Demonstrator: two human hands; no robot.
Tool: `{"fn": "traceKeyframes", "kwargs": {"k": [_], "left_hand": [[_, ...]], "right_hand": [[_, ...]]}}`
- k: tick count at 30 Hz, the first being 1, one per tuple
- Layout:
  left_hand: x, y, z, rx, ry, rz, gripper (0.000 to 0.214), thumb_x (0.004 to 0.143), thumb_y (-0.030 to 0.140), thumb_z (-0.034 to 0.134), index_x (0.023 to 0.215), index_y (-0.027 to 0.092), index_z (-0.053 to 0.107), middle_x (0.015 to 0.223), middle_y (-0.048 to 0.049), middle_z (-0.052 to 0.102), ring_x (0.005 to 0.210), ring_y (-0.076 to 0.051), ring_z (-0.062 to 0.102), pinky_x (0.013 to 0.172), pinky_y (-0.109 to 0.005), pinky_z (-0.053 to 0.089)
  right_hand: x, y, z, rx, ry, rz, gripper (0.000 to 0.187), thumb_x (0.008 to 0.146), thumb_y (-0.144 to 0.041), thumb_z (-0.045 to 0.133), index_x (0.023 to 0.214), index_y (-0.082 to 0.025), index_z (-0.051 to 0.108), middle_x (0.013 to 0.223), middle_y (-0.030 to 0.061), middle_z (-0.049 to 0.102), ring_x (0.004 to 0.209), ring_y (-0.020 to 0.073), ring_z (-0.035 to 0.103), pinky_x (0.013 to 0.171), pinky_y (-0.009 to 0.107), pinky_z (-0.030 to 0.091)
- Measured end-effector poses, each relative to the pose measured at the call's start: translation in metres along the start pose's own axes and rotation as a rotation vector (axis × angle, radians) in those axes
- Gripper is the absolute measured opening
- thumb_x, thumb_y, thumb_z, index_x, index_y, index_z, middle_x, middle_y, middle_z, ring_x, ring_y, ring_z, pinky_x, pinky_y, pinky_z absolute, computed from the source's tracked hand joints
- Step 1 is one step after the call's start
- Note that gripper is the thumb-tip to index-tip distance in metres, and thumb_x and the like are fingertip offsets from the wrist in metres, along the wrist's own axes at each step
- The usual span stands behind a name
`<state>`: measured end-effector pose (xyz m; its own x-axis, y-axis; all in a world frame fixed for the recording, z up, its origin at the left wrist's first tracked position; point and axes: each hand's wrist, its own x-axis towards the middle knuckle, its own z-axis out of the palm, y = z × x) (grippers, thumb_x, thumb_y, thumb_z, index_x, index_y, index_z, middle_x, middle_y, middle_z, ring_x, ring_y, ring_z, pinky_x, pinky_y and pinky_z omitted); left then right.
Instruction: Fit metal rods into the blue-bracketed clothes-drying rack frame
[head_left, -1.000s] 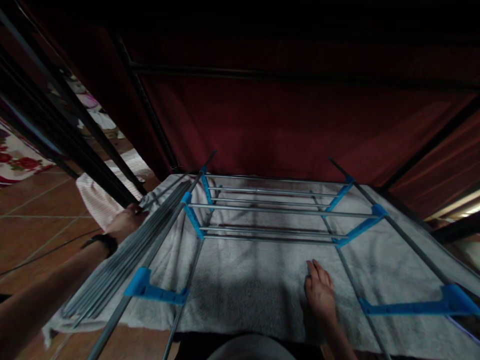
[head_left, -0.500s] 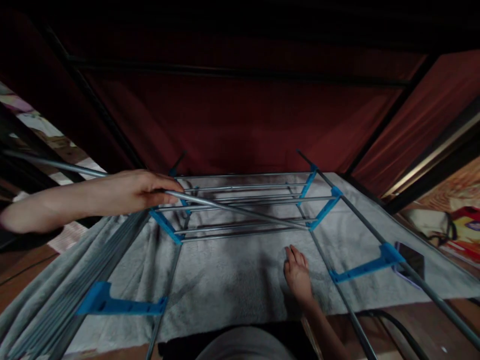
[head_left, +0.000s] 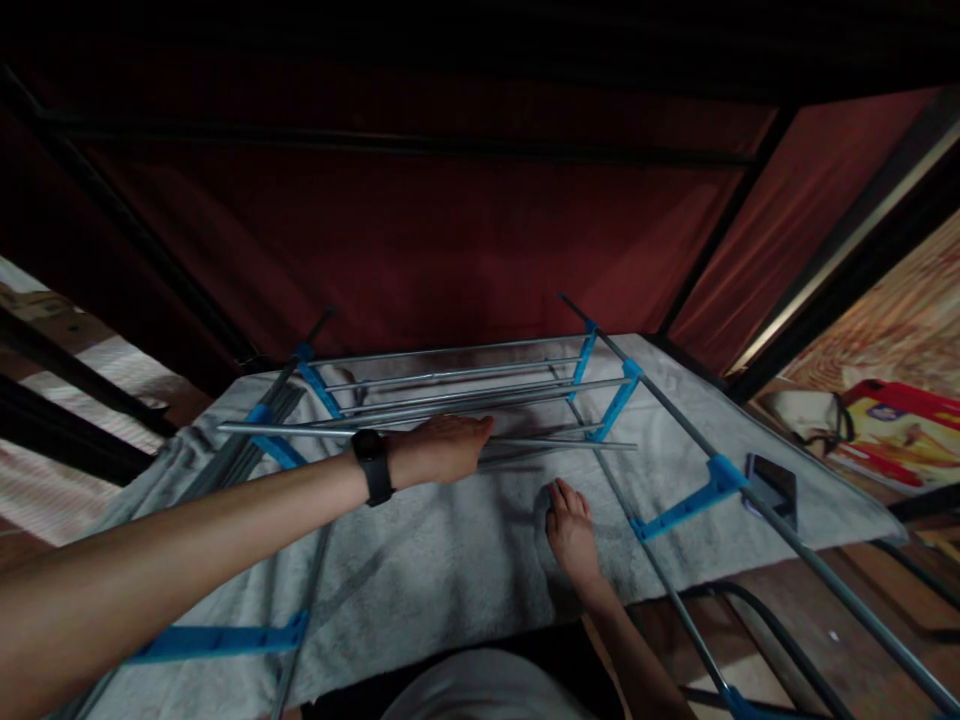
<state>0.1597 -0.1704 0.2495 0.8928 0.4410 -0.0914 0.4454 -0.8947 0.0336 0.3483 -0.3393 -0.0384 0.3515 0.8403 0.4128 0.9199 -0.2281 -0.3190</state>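
My left hand (head_left: 450, 447), a black watch on its wrist, is closed around a thin metal rod (head_left: 566, 443). The rod lies nearly level across a rack frame with blue plastic brackets (head_left: 615, 400) and metal tubes. Its left end reaches the left side of the frame, and its right end passes just beyond the right-hand brackets. Below the rod, my right hand (head_left: 574, 535) rests on a grey fleecy cloth (head_left: 457, 560), fingers loosely extended and holding nothing. A bundle of several more rods (head_left: 281, 410) lies along the left side, partly behind my left arm.
A phone (head_left: 772, 490) lies on the cloth beside the right side tube. Further right are a red and yellow package (head_left: 892, 435) and a pale pouch (head_left: 802, 415). Dark red fabric panels (head_left: 420, 240) in a black frame stand behind the rack.
My left hand has moved right with the rod, which has swung from a slant to almost level, its left end now in view. My right hand stays on the cloth. The view has shifted slightly.
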Motion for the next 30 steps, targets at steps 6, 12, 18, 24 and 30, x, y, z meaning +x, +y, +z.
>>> {"fn": "traceKeyframes", "kwargs": {"k": [6, 12, 18, 24, 30], "left_hand": [[0.034, 0.024, 0.028, -0.109, -0.255, 0.08, 0.031, 0.1, 0.033, 0.052, 0.124, 0.03, 0.07, 0.123, -0.0036, 0.075, 0.114, -0.024, 0.069, 0.091, -0.031, 0.052], [0.061, 0.031, 0.042, -0.065, -0.422, 0.035, 0.026, 0.093, 0.02, 0.054, 0.109, 0.022, 0.075, 0.115, -0.0087, 0.076, 0.101, -0.025, 0.071, 0.077, -0.03, 0.053], [0.036, 0.052, 0.049, -0.149, -0.219, -0.041, 0.034, 0.095, 0.014, 0.045, 0.117, 0.016, 0.071, 0.113, -0.0148, 0.076, 0.105, -0.028, 0.073, 0.088, -0.035, 0.056], [0.003, 0.047, 0.087, -0.398, -0.047, -0.106, 0.045, 0.101, 0.02, 0.042, 0.143, 0.022, 0.059, 0.139, -0.0094, 0.068, 0.125, -0.026, 0.066, 0.105, -0.037, 0.051], [-0.014, 0.027, 0.108, -0.45, 0.028, -0.269, 0.04, 0.106, 0.038, 0.043, 0.135, 0.026, 0.067, 0.133, -0.0058, 0.072, 0.122, -0.024, 0.068, 0.103, -0.035, 0.052]], "right_hand": [[-0.001, 0.002, 0.005, 0.061, 0.019, 0.028, 0.048, 0.092, -0.009, 0.041, 0.135, -0.013, 0.062, 0.137, 0.0187, 0.064, 0.132, 0.0295, 0.055, 0.113, 0.052, 0.042], [-0.002, 0.006, 0.006, 0.241, 0.05, 0.09, 0.048, 0.091, -0.013, 0.042, 0.133, -0.017, 0.065, 0.137, 0.015, 0.066, 0.13, 0.0283, 0.059, 0.114, 0.051, 0.043], [0.005, 0.009, 0.0, 0.666, 0.116, 0.357, 0.047, 0.085, -0.023, 0.048, 0.128, -0.023, 0.068, 0.134, 0.008, 0.069, 0.13, 0.0241, 0.06, 0.117, 0.048, 0.043], [0.029, 0.016, -0.029, 1.17, 0.215, 0.738, 0.044, 0.074, -0.045, 0.071, 0.112, -0.022, 0.073, 0.12, 0.0096, 0.076, 0.115, 0.0284, 0.069, 0.11, 0.047, 0.05], [0.06, 0.013, -0.073, 1.477, 0.274, 0.782, 0.048, 0.073, -0.039, 0.078, 0.117, -0.022, 0.069, 0.118, 0.0071, 0.076, 0.108, 0.0248, 0.072, 0.107, 0.043, 0.054]]}}
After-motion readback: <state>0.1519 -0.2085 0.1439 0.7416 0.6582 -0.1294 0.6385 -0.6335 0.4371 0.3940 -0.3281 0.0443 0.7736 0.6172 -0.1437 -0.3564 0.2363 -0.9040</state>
